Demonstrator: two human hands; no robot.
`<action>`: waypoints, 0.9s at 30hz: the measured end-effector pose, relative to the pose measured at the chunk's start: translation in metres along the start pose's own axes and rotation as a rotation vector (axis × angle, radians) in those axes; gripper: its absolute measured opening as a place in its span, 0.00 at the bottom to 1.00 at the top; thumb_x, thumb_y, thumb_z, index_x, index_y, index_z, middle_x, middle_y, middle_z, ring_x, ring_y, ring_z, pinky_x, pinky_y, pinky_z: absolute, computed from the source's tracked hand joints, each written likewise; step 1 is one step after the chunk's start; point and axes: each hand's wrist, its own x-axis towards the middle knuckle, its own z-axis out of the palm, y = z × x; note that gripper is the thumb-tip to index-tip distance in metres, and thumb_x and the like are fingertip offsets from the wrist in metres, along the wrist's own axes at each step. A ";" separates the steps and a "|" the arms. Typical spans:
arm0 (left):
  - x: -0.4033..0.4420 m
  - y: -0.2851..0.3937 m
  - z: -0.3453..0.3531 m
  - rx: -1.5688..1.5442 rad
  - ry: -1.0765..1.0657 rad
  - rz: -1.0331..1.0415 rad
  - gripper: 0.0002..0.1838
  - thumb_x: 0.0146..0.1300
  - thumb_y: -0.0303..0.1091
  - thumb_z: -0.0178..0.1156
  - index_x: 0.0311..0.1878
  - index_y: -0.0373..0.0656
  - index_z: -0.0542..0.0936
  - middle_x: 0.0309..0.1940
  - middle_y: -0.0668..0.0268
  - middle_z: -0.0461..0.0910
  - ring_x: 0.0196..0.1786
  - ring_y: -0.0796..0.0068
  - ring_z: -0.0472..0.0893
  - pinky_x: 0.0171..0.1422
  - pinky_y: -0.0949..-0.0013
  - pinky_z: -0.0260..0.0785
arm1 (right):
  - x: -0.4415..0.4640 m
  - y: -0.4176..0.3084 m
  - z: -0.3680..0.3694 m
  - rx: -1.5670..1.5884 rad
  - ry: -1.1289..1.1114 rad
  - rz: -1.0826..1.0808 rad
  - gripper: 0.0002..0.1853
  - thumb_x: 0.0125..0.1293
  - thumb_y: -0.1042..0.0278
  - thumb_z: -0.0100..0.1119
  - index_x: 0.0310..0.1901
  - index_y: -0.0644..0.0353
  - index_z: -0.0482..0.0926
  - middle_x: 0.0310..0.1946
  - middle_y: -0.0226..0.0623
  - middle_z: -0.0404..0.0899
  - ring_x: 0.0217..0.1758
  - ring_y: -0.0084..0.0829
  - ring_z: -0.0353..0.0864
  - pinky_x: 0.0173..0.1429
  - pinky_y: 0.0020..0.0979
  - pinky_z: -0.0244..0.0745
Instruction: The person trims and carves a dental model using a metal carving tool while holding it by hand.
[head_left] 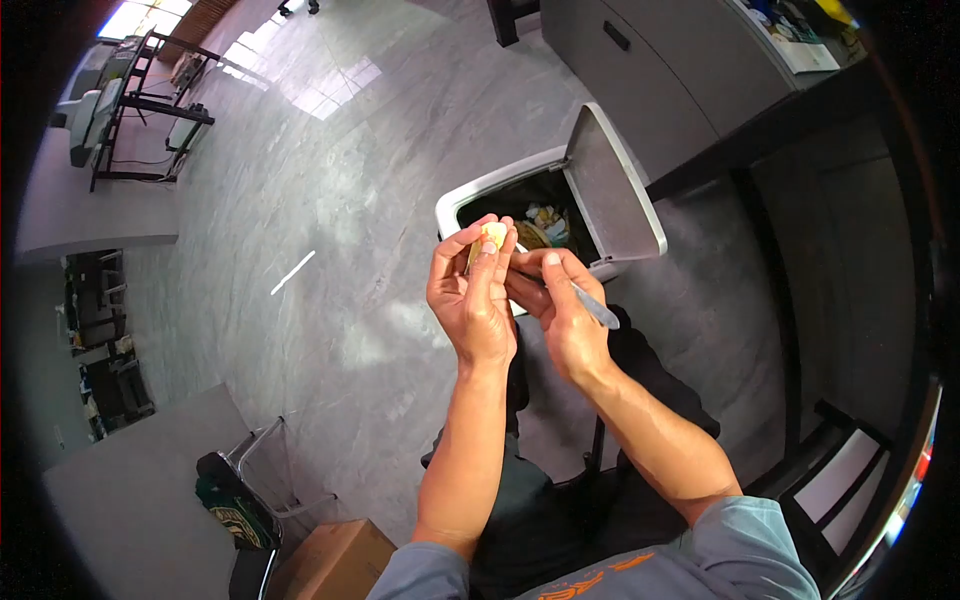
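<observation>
My left hand (475, 305) is raised over the near side of a bin, its fingers closed round a small pale-yellow piece of food (493, 235), perhaps peeled fruit. Close beside it on the right, my right hand (568, 320) grips a slim grey-handled tool (598, 307). The handle's end sticks out toward me below the thumb. The tool's working end is hidden behind my fingers, so I cannot tell whether it is a knife or a peeler. Beneath both hands stands the white-rimmed bin (490, 187), with its lid (612, 190) tipped up on the right and scraps (548, 225) inside.
A grey cabinet (650, 70) stands behind the bin on the right, under a cluttered desktop. Lower left are a metal-framed chair (262, 440) and a cardboard box (335, 562). A white strip (293, 272) lies on the grey marbled floor (340, 200). My legs are just below my hands.
</observation>
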 end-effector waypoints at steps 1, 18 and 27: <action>0.001 -0.001 0.000 0.008 0.029 0.013 0.09 0.72 0.19 0.59 0.53 0.33 0.79 0.55 0.51 0.81 0.58 0.57 0.84 0.67 0.57 0.81 | -0.003 -0.001 0.005 0.031 0.029 0.003 0.19 0.84 0.58 0.45 0.53 0.70 0.76 0.50 0.51 0.84 0.55 0.43 0.87 0.63 0.40 0.83; -0.001 0.006 -0.005 0.584 -0.166 0.154 0.27 0.70 0.17 0.59 0.71 0.36 0.66 0.54 0.53 0.81 0.55 0.66 0.84 0.61 0.67 0.79 | 0.003 -0.023 -0.017 -0.551 0.069 -0.290 0.15 0.82 0.62 0.50 0.49 0.66 0.80 0.44 0.43 0.88 0.47 0.31 0.87 0.50 0.33 0.80; -0.005 -0.001 -0.004 0.916 -0.221 0.366 0.44 0.67 0.14 0.61 0.82 0.39 0.49 0.51 0.54 0.84 0.53 0.70 0.85 0.60 0.69 0.76 | -0.005 -0.028 -0.018 -0.899 -0.202 -0.881 0.06 0.65 0.77 0.60 0.41 0.67 0.83 0.43 0.47 0.89 0.44 0.43 0.87 0.55 0.40 0.77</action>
